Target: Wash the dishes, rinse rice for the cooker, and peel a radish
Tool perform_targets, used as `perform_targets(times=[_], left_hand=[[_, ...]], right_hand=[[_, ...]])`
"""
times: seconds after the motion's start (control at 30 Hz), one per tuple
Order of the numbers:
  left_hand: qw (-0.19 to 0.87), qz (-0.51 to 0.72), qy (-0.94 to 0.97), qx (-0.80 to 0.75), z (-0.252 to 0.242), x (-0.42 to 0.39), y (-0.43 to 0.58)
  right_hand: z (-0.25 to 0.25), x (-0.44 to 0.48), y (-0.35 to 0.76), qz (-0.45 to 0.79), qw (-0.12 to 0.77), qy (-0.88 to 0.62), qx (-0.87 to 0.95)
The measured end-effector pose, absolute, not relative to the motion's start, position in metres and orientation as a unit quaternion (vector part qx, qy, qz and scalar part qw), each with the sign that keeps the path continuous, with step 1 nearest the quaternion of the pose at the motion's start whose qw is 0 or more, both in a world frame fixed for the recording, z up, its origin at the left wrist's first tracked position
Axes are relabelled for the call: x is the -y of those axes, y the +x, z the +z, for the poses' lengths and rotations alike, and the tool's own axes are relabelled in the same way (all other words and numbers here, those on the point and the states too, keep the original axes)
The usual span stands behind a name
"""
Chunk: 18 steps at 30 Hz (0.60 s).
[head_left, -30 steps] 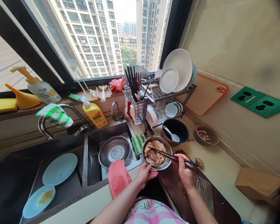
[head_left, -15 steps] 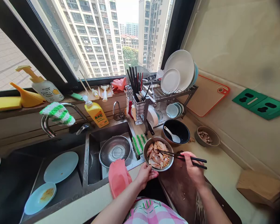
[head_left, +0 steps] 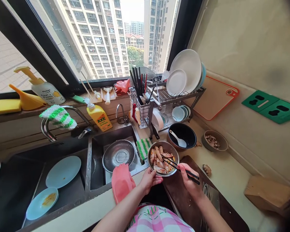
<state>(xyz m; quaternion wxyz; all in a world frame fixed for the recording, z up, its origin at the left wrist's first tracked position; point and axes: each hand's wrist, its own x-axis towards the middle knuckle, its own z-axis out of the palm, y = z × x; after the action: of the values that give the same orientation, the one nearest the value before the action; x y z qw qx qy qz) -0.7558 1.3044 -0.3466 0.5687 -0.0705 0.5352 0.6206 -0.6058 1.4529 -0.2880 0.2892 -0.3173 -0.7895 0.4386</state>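
Clearly, your left grip [head_left: 150,179] was clasped on the near edge of the metal bowl [head_left: 168,147], thumb by the rim and fingers beneath. Your right grip [head_left: 190,183] was closed around a pair of black chopsticks [head_left: 195,176], their tips down among the seasoned meat pieces [head_left: 156,158]. That meat lay inside the bowl, just beyond your left grip and to the left of your right one.

Under your right grip you had a dark brown cutting board [head_left: 178,190], with a knob of ginger [head_left: 207,169] to the right on the light surface [head_left: 234,170]. Beyond both grips stood a dark pot [head_left: 189,133] holding a white rice paddle [head_left: 181,142]. Farther off, to the right of the pot, sat a brown bowl [head_left: 222,144] of small pieces. Left of your left grip, a pink rubber glove [head_left: 122,182] draped over the sink edge, near a perforated metal strainer [head_left: 119,157] inside the basin.
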Motion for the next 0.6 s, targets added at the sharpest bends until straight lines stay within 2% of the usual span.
perform_targets(times=[0.13, 0.23, 0.43, 0.53, 0.6], left_hand=[[0.567, 0.625, -0.071, -0.532, -0.347, -1.304, -0.755], [0.566, 0.624, -0.072, -0.533, -0.346, -1.305, -0.754], [0.559, 0.625, -0.077, -0.54, -0.345, -1.304, -0.755], [0.558, 0.626, -0.078, -0.54, -0.347, -1.303, -0.757], [0.557, 0.626, -0.075, -0.54, -0.349, -1.302, -0.757]], right_hand=[[-0.281, -1.467, -0.6, 0.452, 0.332, -0.388, 0.732], [-0.277, -1.469, -0.61, 0.468, 0.357, -0.385, 0.711], [-0.29, -1.471, -0.622, 0.526, 0.33, -0.404, 0.671], [-0.286, -1.473, -0.607, 0.528, 0.341, -0.414, 0.659], [-0.282, -1.47, -0.603, 0.55, 0.315, -0.395, 0.665]])
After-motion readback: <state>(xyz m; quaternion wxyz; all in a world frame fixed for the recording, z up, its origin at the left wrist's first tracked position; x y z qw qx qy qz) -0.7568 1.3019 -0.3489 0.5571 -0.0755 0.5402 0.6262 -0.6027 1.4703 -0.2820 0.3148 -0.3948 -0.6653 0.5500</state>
